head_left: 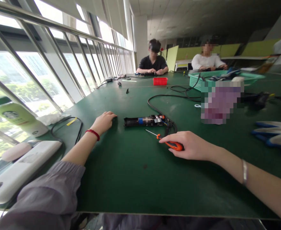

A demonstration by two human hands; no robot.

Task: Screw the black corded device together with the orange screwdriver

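My right hand is wrapped around the orange and black handle of a screwdriver. Its thin metal shaft points left, just below an opened black cylindrical device lying on the table. The device has a blue band, exposed wires and metal parts at its right end, and a black power cord running off behind it. Left of the device, apart from it, my left hand rests near the tabletop with its fingers bent together. Whatever its fingertips may hold is hidden.
Green table with a red tray, a teal basket of parts, and gloves at right. A bottle and a white device stand at left by the railing. Two people sit across, working.
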